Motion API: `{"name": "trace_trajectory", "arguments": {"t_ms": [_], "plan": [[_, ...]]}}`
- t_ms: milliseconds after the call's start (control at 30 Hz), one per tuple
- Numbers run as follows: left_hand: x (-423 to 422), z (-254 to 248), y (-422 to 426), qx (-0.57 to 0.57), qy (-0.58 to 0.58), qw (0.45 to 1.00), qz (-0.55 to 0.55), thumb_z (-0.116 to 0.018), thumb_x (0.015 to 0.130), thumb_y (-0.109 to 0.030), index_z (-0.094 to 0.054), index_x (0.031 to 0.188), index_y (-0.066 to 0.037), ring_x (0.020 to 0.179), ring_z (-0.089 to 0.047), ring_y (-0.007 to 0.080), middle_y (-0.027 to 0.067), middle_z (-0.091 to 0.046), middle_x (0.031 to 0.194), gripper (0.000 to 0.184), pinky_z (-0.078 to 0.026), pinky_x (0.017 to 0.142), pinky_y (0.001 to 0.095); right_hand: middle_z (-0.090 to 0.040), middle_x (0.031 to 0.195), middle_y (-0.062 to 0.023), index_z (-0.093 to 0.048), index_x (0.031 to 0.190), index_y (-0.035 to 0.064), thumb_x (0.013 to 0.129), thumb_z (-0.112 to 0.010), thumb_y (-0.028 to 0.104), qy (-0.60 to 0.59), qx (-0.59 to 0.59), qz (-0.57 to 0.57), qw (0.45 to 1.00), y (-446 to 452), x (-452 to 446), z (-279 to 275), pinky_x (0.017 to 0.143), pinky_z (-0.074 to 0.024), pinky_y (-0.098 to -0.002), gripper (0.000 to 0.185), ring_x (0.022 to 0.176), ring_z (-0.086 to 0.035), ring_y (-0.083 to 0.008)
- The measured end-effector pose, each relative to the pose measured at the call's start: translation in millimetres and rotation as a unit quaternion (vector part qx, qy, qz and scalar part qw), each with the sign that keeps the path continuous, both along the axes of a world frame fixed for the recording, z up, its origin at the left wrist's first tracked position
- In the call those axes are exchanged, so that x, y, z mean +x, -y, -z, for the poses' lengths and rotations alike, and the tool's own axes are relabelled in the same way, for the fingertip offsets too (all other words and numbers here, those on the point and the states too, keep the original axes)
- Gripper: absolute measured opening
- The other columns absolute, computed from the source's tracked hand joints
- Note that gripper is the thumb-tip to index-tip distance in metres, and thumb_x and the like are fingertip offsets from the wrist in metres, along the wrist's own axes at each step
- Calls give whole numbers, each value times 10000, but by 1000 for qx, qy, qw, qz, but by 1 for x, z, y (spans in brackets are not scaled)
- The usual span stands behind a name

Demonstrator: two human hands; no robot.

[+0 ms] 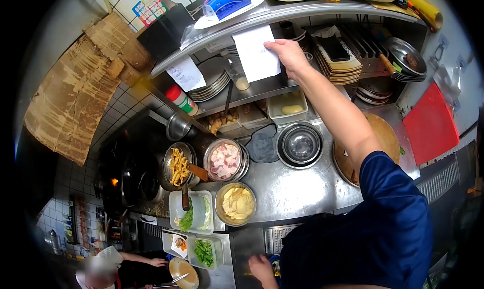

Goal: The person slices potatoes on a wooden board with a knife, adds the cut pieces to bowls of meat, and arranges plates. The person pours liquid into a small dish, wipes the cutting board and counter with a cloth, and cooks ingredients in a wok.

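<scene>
My right hand (291, 58) is raised to the shelf, with thumb and fingers closed on the right edge of a white paper slip (256, 54) at the shelf's front rail. My left hand (262, 270) hangs low beside the counter's front edge; its fingers look loosely apart and nothing shows in them. Left of the right hand, a second paper slip (185, 73) with handwriting hangs from the same rail. On the counter below are a bowl of sliced pale vegetable (235, 203), a bowl of raw meat (225, 160) and nested metal bowls (301, 144).
A wok (132, 180) sits by a flame at the left. Fried strips (179, 167) fill a strainer, near a cleaver (197, 172). Green-filled tubs (204, 252) stand lower. A round chopping board (381, 135) lies right. Another person (151, 261) works at lower left with a pan.
</scene>
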State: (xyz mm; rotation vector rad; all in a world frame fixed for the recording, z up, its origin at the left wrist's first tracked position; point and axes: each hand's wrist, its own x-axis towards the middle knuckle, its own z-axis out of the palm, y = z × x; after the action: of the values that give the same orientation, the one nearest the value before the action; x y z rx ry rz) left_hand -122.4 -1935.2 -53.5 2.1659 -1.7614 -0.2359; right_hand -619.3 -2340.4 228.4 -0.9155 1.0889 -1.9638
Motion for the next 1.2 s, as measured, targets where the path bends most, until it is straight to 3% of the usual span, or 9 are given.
{"name": "trace_trajectory", "arguments": {"t_ms": [100, 233, 333, 400, 500, 567, 667, 867, 1200], "plan": [[1, -3, -5, 33, -5, 999, -9, -700, 848, -148, -639, 953, 44, 925, -617, 459, 242, -634, 993, 227, -513, 800, 512, -747, 1044, -123, -699, 1131, -63, 934, -705, 142, 2, -14, -7, 1000, 1, -4, -2, 857, -543, -287, 284, 927, -709, -174], [66, 121, -29, -8, -36, 999, 29, -690, 858, -150, -632, 934, 42, 917, -615, 467, 251, -631, 994, 214, -512, 795, 518, -744, 1081, -144, -690, 1166, -67, 940, -700, 149, -22, -47, 7, 999, 16, -6, -5, 839, -553, -304, 312, 935, -714, -196], [43, 90, -28, -12, 4, 999, 53, -683, 867, -150, -642, 963, 43, 926, -618, 468, 251, -635, 990, 220, -513, 806, 517, -742, 1105, -103, -680, 1205, -28, 964, -691, 172, -24, -36, -4, 999, 35, -15, -1, 912, -533, -298, 314, 1022, -697, -187], [47, 112, -34, -9, 20, 998, 64, -679, 872, -153, -646, 1009, 44, 945, -620, 471, 255, -643, 1014, 242, -515, 822, 511, -737, 1042, -220, -651, 1222, -33, 861, -715, 256, -184, 50, 80, 978, 26, -19, 1, 897, -538, -388, 467, 1020, -700, -324], [10, 50, -22, 86, 2, 995, 41, -664, 892, -170, -654, 1088, 42, 990, -628, 458, 256, -648, 1094, 289, -525, 861, 488, -690, 1194, -164, -613, 1277, -56, 938, -695, 223, -353, -42, 311, 881, -9, 0, 23, 889, -543, -327, 447, 1000, -676, -196], [1, 35, -20, 86, -4, 996, 36, -659, 903, -185, -655, 1089, 34, 1011, -634, 442, 252, -652, 1133, 288, -528, 863, 478, -660, 1281, -187, -578, 1357, 24, 969, -634, 252, -273, -92, 152, 945, -59, 41, 40, 978, -520, -373, 453, 1147, -638, -291], [-11, 18, -11, 108, -6, 994, -2, -658, 905, -192, -662, 1045, 11, 1003, -648, 418, 223, -667, 1140, 246, -535, 851, 471, -684, 1252, -98, -678, 1244, 30, 943, -727, 178, -482, -30, 0, 876, -105, 55, 133, 954, -501, -286, 339, 1143, -642, -178], [-16, 13, -6, 140, -19, 990, -28, -665, 902, -206, -677, 1049, 13, 1001, -660, 410, 225, -676, 1137, 264, -543, 855, 477, -651, 1263, -258, -705, 1159, -23, 810, -777, 198, -728, 125, -149, 658, -178, 81, 299, 1060, -486, -442, 420, 1181, -625, -395], [-16, -7, -11, 100, -25, 993, -51, -683, 880, -175, -682, 1118, -10, 1019, -660, 407, 215, -682, 1139, 290, -547, 857, 484, -725, 942, -198, -711, 1127, 30, 971, -636, 282, -462, 272, -196, 821, -58, 170, 331, 741, -546, -385, 306, 891, -717, -332]]}}
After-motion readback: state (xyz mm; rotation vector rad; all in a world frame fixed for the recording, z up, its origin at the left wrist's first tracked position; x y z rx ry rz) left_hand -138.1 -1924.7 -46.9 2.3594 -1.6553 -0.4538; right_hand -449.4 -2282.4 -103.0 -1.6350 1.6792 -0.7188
